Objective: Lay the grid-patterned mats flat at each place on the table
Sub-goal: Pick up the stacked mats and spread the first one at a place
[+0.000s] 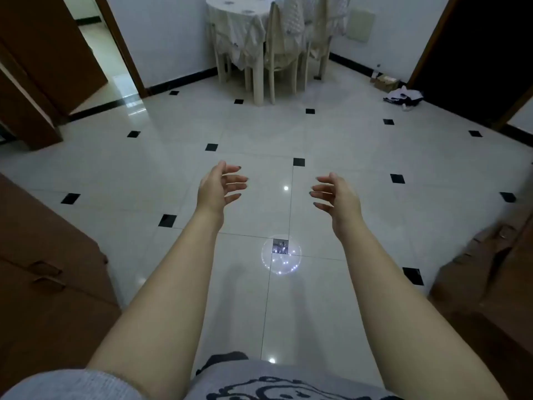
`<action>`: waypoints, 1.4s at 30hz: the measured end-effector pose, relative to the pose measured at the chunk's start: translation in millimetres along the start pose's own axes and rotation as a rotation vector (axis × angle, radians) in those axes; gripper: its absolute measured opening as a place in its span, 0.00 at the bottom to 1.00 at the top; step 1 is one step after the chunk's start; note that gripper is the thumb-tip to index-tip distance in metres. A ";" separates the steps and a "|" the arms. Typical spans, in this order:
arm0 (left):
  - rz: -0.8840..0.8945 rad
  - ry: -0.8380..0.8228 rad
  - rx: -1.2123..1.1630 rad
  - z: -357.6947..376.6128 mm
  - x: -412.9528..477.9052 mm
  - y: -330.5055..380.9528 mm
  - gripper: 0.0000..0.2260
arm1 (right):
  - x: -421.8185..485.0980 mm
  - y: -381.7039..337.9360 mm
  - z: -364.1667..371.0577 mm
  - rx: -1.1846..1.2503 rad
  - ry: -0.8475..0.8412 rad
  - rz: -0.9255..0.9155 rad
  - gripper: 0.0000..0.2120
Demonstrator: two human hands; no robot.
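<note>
both arms reached forward over the floor [360, 157]. left hand [217, 189] and right hand [337, 196] hung level with each other, well apart, palms turned inward. each grip was apart: fingers spread and lightly bent, holding nothing.

the floor was glossy pale tile with small black square insets at the tile corners. a ring of lamp glare [281, 255] lay on it between the forearms.

the counter [230, 15] stood against the far wall, draped in a pale patterned cloth hanging well past its edge. cream chairs [274, 62] were pushed in close on its near side. the grid-patterned mats could not be made out from here; only faint marks showed on the counter top.

a lit doorway [95, 50] with a brown frame opened at far left, and a dark doorway [476, 53] at far right. near the dark one, a small cardboard box [386, 82] sat on the floor with a heap of cloth [403, 97] just beside it. brown furniture [49, 278] edged the near left; more stood on the near right.
</note>
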State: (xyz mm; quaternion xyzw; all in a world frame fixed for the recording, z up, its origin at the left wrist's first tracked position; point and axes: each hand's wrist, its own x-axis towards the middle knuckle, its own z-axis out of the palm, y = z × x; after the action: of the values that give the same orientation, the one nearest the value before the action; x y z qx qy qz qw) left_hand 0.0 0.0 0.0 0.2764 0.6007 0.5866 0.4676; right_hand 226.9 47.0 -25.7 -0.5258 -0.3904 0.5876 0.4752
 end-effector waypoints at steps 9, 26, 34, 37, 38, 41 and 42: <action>-0.023 0.041 -0.032 -0.4 20.4 -13.1 0.16 | 24.9 3.7 8.0 -0.024 -0.018 0.008 0.11; -0.087 0.020 -0.018 -7.2 202.2 -4.9 0.15 | 180.0 11.0 98.0 -0.081 0.040 0.025 0.09; -0.086 -0.055 0.023 -12.6 313.5 32.3 0.14 | 266.5 -17.8 153.8 -0.074 0.114 -0.013 0.07; -0.084 -0.087 0.027 -13.4 339.6 38.9 0.14 | 288.2 -24.1 166.2 -0.070 0.134 -0.017 0.08; -0.089 -0.090 0.029 -14.3 348.5 40.8 0.14 | 295.9 -25.6 170.5 -0.071 0.138 -0.015 0.08; -0.098 -0.078 0.022 -16.5 375.5 45.5 0.14 | 319.9 -26.3 183.9 -0.078 0.135 -0.004 0.08; -0.098 -0.073 0.021 -16.1 385.2 46.9 0.14 | 329.1 -26.3 188.6 -0.081 0.133 -0.003 0.08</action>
State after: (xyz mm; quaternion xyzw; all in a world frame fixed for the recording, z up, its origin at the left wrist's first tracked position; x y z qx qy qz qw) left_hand -182.4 339.5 -48.4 0.2728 0.6022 0.5462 0.5144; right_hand 45.8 380.0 -54.9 -0.5819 -0.3822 0.5346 0.4791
